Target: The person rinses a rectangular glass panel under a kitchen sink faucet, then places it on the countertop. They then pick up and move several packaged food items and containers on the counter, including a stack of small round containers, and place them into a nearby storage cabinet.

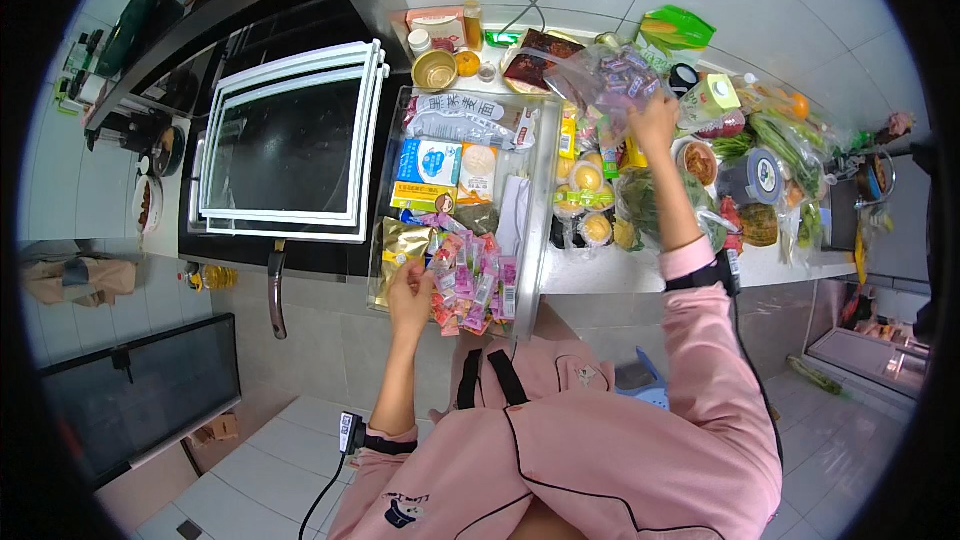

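Note:
A clear plastic bin (pixel 546 165) stands at the counter edge before me. At its near left corner, my left hand (pixel 411 301) has its fingers curled by a gold foil pouch (pixel 406 238) and a heap of pink and purple sachets (pixel 474 281). Whether those fingers grip anything is hidden. My right hand (pixel 655 124) reaches over the counter and holds a clear plastic bag (pixel 609 64) with several small purple-wrapped pieces inside. Farther back in the bin lie a bag of dried noodles (pixel 469 122), a blue and white packet (pixel 428 163) and a white and orange packet (pixel 478 169).
White-framed glass shelves (pixel 289 142) lie stacked across the cooktop, above a pan handle (pixel 277 292). Right of the bin, packed yellow fruit (pixel 587 178), leafy greens (pixel 641 199), a green carton (pixel 709 101) and a lidded tub (pixel 757 176) crowd the counter.

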`<control>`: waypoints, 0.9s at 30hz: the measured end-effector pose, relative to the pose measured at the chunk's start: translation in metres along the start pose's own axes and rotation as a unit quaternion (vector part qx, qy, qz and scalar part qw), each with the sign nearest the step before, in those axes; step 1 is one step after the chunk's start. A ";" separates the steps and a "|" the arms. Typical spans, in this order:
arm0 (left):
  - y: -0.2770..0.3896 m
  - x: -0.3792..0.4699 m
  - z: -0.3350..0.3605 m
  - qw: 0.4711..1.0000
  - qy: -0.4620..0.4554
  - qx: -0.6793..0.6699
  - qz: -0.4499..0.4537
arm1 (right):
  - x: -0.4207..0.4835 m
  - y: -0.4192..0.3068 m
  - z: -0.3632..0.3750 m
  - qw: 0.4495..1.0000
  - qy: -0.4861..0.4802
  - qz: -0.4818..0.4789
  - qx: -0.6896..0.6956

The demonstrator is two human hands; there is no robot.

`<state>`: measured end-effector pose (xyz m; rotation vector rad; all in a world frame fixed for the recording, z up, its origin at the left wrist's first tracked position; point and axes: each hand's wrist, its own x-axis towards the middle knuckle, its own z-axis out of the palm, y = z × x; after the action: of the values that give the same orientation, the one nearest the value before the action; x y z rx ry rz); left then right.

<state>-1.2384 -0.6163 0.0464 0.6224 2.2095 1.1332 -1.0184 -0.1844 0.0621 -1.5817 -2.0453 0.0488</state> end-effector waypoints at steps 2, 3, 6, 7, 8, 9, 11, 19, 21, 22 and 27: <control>-0.014 0.002 -0.006 0.994 0.067 0.085 0.033 | -0.025 -0.044 -0.004 0.983 0.078 -0.145 0.080; -0.018 0.001 -0.006 0.990 0.080 0.106 0.053 | -0.047 -0.074 0.004 0.968 0.052 -0.178 0.168; -0.022 -0.003 -0.009 0.983 0.101 0.141 0.064 | -0.113 -0.161 0.034 0.894 -0.251 -0.249 0.276; -0.021 -0.007 -0.010 0.985 0.095 0.127 0.064 | -0.128 -0.184 0.046 0.880 -0.304 -0.276 0.239; -0.020 -0.011 -0.011 0.989 0.086 0.110 0.049 | -0.141 -0.204 0.057 0.874 -0.357 -0.282 0.172; -0.019 -0.013 -0.012 0.992 0.081 0.088 0.047 | -0.149 -0.219 0.067 0.876 -0.352 -0.301 0.135; -0.020 -0.020 -0.019 0.988 0.082 0.111 0.063 | -0.162 -0.244 0.082 0.870 -0.373 -0.321 0.012; -0.043 -0.044 -0.030 0.995 0.076 0.047 0.052 | -0.174 -0.273 0.100 0.831 -0.449 -0.310 -0.109; -0.044 -0.043 -0.029 0.994 0.072 0.043 0.074 | -0.175 -0.270 0.099 0.830 -0.458 -0.305 -0.087; -0.044 -0.042 -0.031 0.993 0.068 0.043 0.081 | -0.175 -0.266 0.098 0.837 -0.445 -0.309 -0.080; -0.042 -0.020 -0.027 0.997 0.018 -0.017 0.067 | -0.168 -0.261 0.094 0.833 -0.443 -0.321 -0.082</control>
<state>-1.2474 -0.6664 0.0301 0.7505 2.2004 1.2559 -1.2638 -0.3885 0.0068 -0.9058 -3.2952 0.4349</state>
